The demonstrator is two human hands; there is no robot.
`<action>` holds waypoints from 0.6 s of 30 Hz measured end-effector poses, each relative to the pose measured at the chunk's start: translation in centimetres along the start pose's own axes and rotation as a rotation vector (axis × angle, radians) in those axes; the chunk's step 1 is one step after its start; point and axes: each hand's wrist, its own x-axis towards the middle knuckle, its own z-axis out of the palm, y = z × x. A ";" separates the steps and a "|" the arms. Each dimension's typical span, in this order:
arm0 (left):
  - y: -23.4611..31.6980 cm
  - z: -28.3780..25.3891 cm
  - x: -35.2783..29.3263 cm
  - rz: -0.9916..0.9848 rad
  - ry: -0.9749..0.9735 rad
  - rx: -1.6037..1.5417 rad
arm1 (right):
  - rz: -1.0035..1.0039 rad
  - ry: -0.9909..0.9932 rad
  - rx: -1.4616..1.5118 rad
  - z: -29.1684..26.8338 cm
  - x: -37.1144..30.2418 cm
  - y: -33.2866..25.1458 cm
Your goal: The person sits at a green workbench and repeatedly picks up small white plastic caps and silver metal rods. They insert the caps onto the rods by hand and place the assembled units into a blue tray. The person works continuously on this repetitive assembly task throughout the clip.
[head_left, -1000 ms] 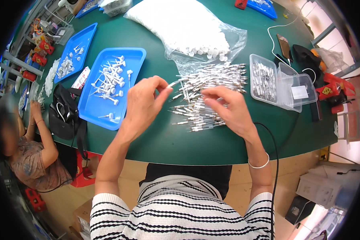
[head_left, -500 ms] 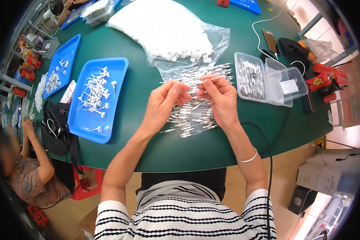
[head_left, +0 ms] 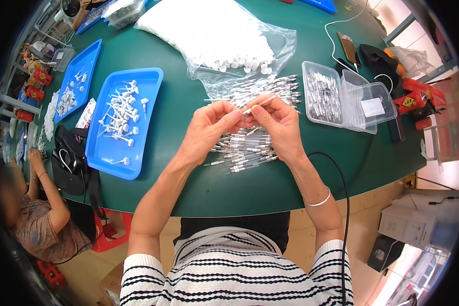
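Above a pile of slim clear tubes with metal ends [head_left: 245,155], my two hands meet. My right hand [head_left: 279,128] is closed, pinching a slim tube [head_left: 262,104] between thumb and fingers; it slants down toward the left. My left hand [head_left: 205,131] is closed too, its thumb and fingertips at the tube's lower left end. Whether a second small part sits between those fingertips is hidden. Beyond the hands, a clear plastic bag of white caps [head_left: 209,35] lies open toward me, its near edge by the pile.
To the left, a blue tray [head_left: 99,162] holds white-capped stems; another blue tray [head_left: 89,61] lies beyond. At right are a clear box of metal-tipped parts [head_left: 322,94], its lid [head_left: 380,120], a phone [head_left: 347,48] and a cable [head_left: 336,173]. A co-worker [head_left: 46,219] sits at left.
My hands have come together, the right moving left with the tube until the left fingertips meet its end. The tube now slants more. The whole view has shifted slightly.
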 end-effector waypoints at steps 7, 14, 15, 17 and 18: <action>-0.5 -0.7 0.1 0.019 -0.003 0.039 | -0.002 -0.028 -0.031 0.1 -0.2 -0.3; 0.2 -0.9 0.1 -0.002 -0.045 0.006 | -0.075 -0.019 -0.145 0.7 -0.7 -0.9; 0.6 -0.9 0.3 -0.012 -0.053 0.029 | -0.082 0.005 -0.160 0.7 -0.7 -1.4; 1.7 -1.8 1.2 0.017 -0.026 0.123 | -0.219 0.131 -0.092 -0.6 -0.3 -2.9; 2.1 -2.3 1.8 0.027 -0.006 0.167 | -0.280 0.192 -0.055 -1.5 -0.1 -3.8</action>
